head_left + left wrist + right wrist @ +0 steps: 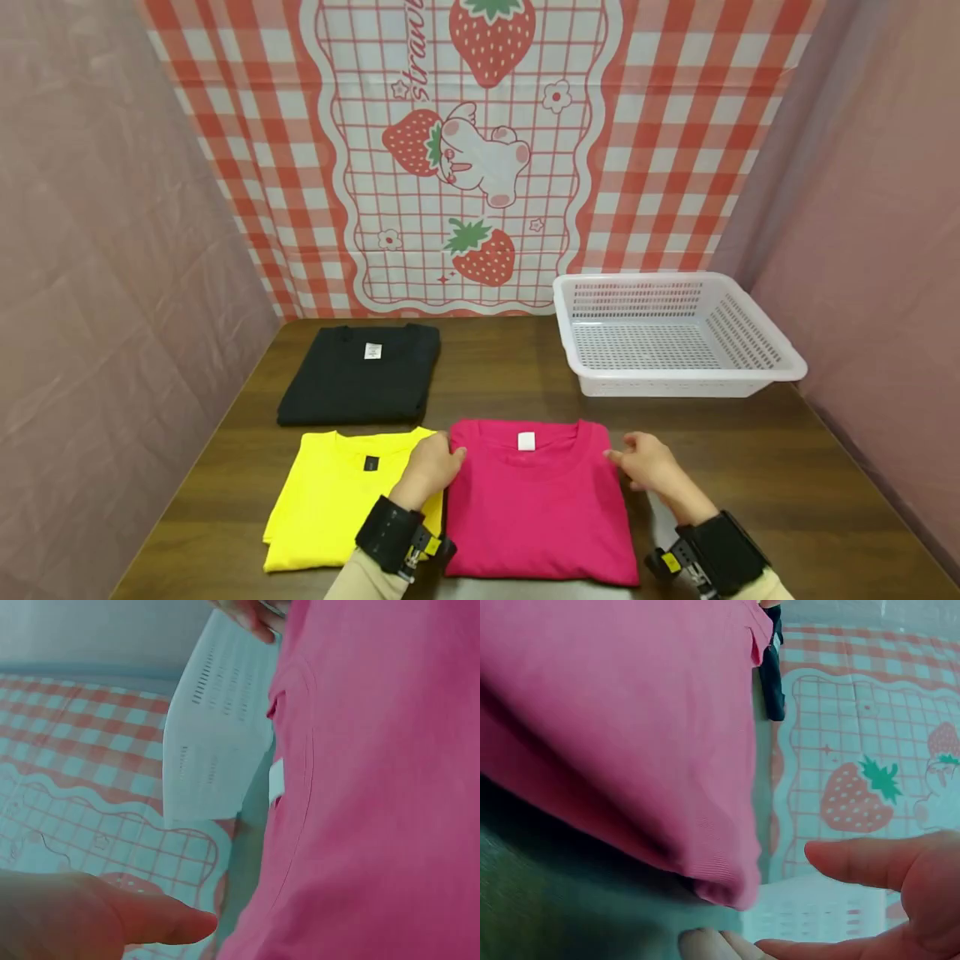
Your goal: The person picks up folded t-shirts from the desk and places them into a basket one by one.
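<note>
A folded pink T-shirt (542, 508) lies at the front middle of the table, collar and white label facing the back. At its upper left corner is my left hand (433, 462), which overlaps the edge of a folded yellow T-shirt (337, 500); its thumb (169, 919) is straight and its other fingers are hidden in the left wrist view. On the opposite side, my right hand (651, 462) is beside the upper right corner of the pink shirt. In the right wrist view its thumb (862, 861) and fingers are spread apart, with nothing between them.
Behind the yellow shirt lies a folded black T-shirt (360, 379). A white perforated plastic basket (682, 387) stands at the back right of the brown table (495, 367). A checked strawberry cloth (667, 125) hangs behind, with pink curtains (97, 292) at both sides.
</note>
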Demonstrator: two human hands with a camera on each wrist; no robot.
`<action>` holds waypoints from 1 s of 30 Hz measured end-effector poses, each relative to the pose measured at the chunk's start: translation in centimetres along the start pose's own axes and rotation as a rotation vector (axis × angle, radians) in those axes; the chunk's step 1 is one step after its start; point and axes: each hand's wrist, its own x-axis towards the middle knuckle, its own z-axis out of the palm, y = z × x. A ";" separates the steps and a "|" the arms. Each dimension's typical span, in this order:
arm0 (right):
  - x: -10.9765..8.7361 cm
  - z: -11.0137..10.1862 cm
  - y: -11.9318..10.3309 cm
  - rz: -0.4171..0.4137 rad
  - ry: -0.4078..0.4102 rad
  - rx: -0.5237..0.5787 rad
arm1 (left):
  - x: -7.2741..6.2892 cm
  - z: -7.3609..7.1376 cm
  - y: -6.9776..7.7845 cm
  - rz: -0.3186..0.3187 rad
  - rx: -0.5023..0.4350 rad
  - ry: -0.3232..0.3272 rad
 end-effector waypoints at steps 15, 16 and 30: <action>1.3 2.5 2.0 0.114 -0.113 0.320 | 0.8 0.9 -0.2 -0.093 -0.105 -0.093; 1.4 2.5 2.1 0.124 -0.122 0.338 | 0.9 0.9 -0.3 -0.084 -0.098 -0.098; 1.2 2.7 2.0 -0.017 -0.196 0.288 | 0.5 0.5 -0.4 -0.095 -0.265 -0.136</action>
